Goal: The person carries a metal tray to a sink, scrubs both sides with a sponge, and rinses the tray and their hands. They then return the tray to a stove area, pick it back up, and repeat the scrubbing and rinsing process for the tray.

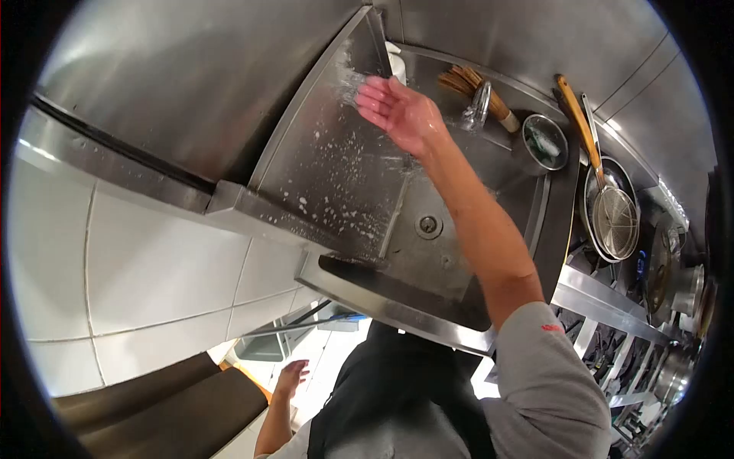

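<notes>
My right hand (401,115) is wet and stretched out over the left part of a steel sink (405,264), its fingers extended and holding nothing. Water splashes (352,88) against the sink's left wall by my fingertips. White suds or droplets (336,191) speckle the steel slope below the hand. Behind the wrist, a bamboo wok brush (493,99) leans at the sink's back edge beside a shiny spout-like piece (478,107). Low by my side hangs my left hand (292,379), away from the sink, with its fingers loosely apart and nothing visible in them.
A metal pot (544,145) with something green and sudsy stands at the sink's right. Further right are a wire strainer (615,222) with a wooden handle and several pans near a stove. The drain (428,226) shows in the basin. Grey bins (264,346) stand on the floor.
</notes>
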`<control>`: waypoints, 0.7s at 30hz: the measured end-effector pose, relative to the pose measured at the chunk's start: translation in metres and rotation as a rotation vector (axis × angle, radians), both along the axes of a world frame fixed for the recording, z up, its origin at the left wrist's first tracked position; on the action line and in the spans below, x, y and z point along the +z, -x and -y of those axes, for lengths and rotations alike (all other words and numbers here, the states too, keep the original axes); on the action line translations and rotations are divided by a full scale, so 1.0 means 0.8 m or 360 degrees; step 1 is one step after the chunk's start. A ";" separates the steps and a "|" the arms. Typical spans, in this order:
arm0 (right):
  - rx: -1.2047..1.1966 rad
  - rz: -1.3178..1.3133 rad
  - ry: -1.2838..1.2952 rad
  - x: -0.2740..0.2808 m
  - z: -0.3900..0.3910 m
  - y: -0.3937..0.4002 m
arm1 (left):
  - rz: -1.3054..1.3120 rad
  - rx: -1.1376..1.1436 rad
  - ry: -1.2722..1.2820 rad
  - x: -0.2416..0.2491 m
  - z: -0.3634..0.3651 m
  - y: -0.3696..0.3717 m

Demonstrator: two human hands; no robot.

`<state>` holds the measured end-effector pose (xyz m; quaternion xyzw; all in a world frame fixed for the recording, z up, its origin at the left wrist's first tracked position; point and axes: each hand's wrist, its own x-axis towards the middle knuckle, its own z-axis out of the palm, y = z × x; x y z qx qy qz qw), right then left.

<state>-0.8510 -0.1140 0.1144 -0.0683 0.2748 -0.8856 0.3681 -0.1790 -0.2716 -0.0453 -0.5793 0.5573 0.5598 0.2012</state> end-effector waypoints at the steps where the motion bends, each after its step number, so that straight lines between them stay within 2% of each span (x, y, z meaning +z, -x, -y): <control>1: 0.0064 -0.0066 -0.0095 0.001 -0.004 -0.008 | -0.0066 0.0029 0.0017 0.011 0.003 0.005; 2: 0.0083 -0.0054 -0.0147 -0.038 -0.026 -0.006 | -0.0069 0.0108 0.0034 0.006 0.010 -0.008; 4: -0.0060 0.0244 -0.0413 -0.098 -0.082 -0.005 | -0.0048 0.0250 0.0089 0.005 0.014 -0.033; 6: -0.0499 0.0689 -0.0305 -0.204 -0.148 0.031 | 0.0065 0.0289 0.0101 -0.006 0.008 -0.075; 7: -0.0610 0.0740 -0.0360 -0.221 -0.167 0.045 | 0.0132 0.0303 0.0112 -0.010 0.002 -0.100; 8: -0.0726 0.0786 -0.0410 -0.229 -0.172 0.060 | 0.0197 0.0330 0.0064 -0.013 -0.007 -0.121; 9: -0.0699 0.0674 -0.0462 -0.202 -0.154 0.059 | 0.0316 0.0282 0.0042 -0.010 -0.019 -0.133; 10: -0.0678 0.0567 -0.0516 -0.151 -0.129 0.046 | 0.0265 -0.0061 0.0017 -0.029 -0.022 -0.173; 12: -0.0306 0.0380 -0.0043 -0.064 -0.078 0.014 | 0.0338 -0.0424 -0.0049 -0.035 -0.031 -0.196; 14: 0.0163 -0.0073 0.0099 -0.013 -0.053 -0.012 | 0.0380 -0.0343 -0.0102 -0.019 -0.042 -0.180; 15: 0.0122 0.0008 0.0025 -0.024 -0.059 -0.011 | 0.0401 -0.0303 -0.0128 -0.009 -0.048 -0.169; 17: 0.0047 0.0149 -0.0111 -0.068 -0.077 0.005 | 0.0226 0.0070 -0.0152 -0.012 -0.041 -0.163; 18: -0.0036 0.0316 0.0019 -0.113 -0.102 0.024 | 0.0326 0.0205 -0.0080 0.003 -0.044 -0.142; 20: -0.0524 0.0739 -0.0234 -0.200 -0.148 0.064 | 0.0261 0.0317 0.0041 0.007 -0.043 -0.133; 21: -0.0580 0.0740 -0.0277 -0.202 -0.144 0.069 | 0.0232 0.0369 0.0102 0.010 -0.044 -0.132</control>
